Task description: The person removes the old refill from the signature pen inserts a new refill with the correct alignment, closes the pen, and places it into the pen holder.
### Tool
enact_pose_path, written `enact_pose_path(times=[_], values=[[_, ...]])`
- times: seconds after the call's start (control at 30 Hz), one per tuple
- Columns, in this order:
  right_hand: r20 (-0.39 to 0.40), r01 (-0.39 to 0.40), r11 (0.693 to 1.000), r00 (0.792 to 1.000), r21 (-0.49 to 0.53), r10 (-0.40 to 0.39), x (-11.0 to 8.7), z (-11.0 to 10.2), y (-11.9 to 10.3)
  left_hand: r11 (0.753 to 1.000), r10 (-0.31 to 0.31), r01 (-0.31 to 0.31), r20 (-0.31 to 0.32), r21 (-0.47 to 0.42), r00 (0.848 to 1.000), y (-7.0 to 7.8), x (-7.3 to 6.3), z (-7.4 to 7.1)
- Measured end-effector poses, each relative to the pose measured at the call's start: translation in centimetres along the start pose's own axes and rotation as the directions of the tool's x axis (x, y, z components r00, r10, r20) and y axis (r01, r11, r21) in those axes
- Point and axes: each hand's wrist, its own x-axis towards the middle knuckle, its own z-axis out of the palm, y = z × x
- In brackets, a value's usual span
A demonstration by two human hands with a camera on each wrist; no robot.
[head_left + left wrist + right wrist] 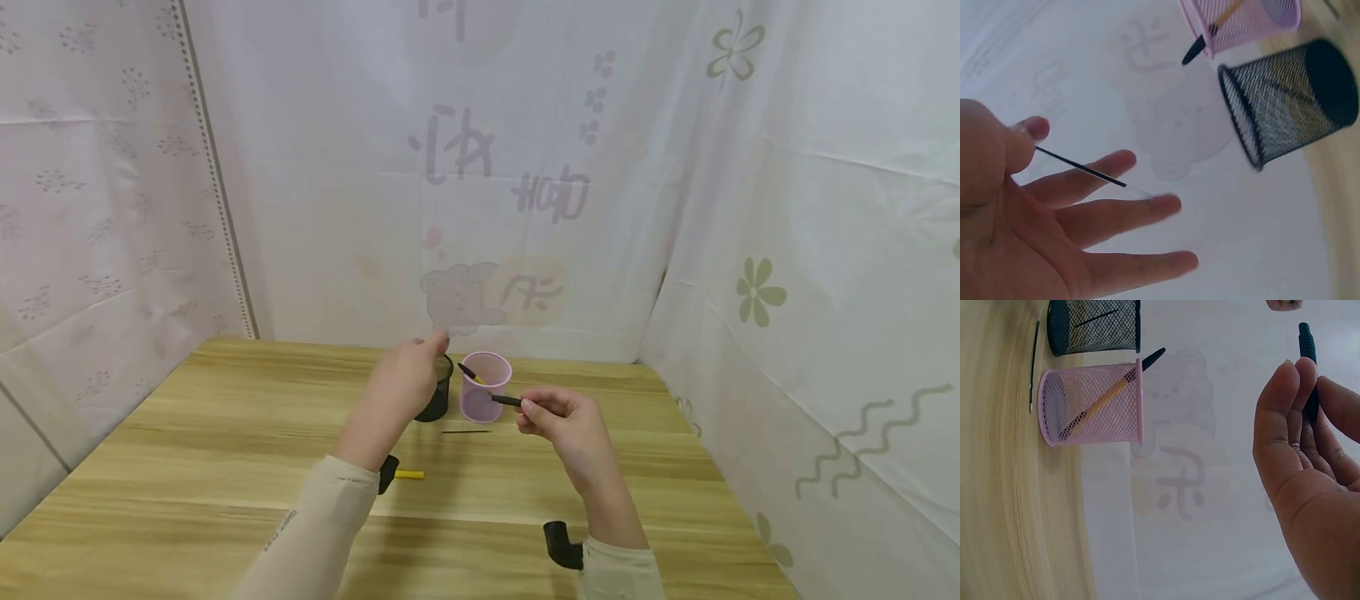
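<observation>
My left hand [401,379] is raised beside the black mesh pen cup [1291,103]. Its thumb and forefinger pinch a thin black pen refill [1088,169] with a clear end, while the other fingers spread out. To the right of the pink mesh pen cup [483,404], my right hand [566,425] pinches a short black pen barrel [1308,347] with a ridged end between thumb and fingers. A yellow pen with a black end [1107,397] leans inside the pink cup. Through the black cup's mesh shows a thin dark stick [1096,318].
On the wooden table [262,442], another thin dark rod [467,431] lies in front of the cups. A yellow stick [409,474] lies nearer, partly hidden by the black camera mount [387,473] on my left wrist. Printed cloth [337,208] hangs behind and at both sides.
</observation>
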Motion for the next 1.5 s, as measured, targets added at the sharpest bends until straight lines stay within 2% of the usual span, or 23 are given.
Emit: enact_pose_path(times=[0.23, 0.4, 0.53, 0.7, 0.83, 0.93, 1.03, 1.5], values=[[-0.004, -0.018, 1.000, 1.000, 0.013, 0.018, -0.2, 0.1, 0.1, 0.994, -0.026, 0.032, 0.050, -0.108, 0.998, -0.7, -2.1, 2.2], [-0.007, -0.026, 0.999, 1.000, 0.019, 0.026, -0.2, 0.2, 0.2, 0.989, -0.044, 0.052, 0.065, -0.137, 0.997, -0.9, -2.6, 3.1], [-0.010, -0.028, 0.999, 1.000, 0.016, 0.028, -0.2, 0.3, 0.3, 0.989, -0.043, 0.049, 0.042, -0.143, 0.998, -1.2, -2.7, 3.5], [-0.009, -0.028, 1.000, 1.000, 0.009, 0.028, -0.1, 0.4, 0.4, 0.992, 0.008, -0.011, -0.025, -0.129, 1.000, -1.5, -2.9, 4.1], [-0.017, -0.027, 1.000, 0.999, 0.000, 0.027, 0.0, 0.4, 0.4, 0.992, 0.085, -0.090, -0.057, -0.090, 0.995, -1.7, -3.2, 4.4], [-0.020, -0.026, 1.000, 0.999, -0.012, 0.026, 0.0, 0.5, 0.5, 0.980, 0.171, -0.177, -0.071, -0.085, 0.983, -1.8, -3.4, 4.4], [-0.017, -0.021, 0.999, 1.000, -0.034, 0.020, 0.1, 0.6, 0.7, 0.967, 0.226, -0.233, -0.075, -0.104, 0.971, -1.8, -3.5, 4.3], [-0.019, -0.014, 0.998, 1.000, -0.063, 0.013, 0.0, 1.1, 1.1, 0.960, 0.263, -0.270, -0.091, -0.079, 0.961, -1.4, -4.1, 4.1]])
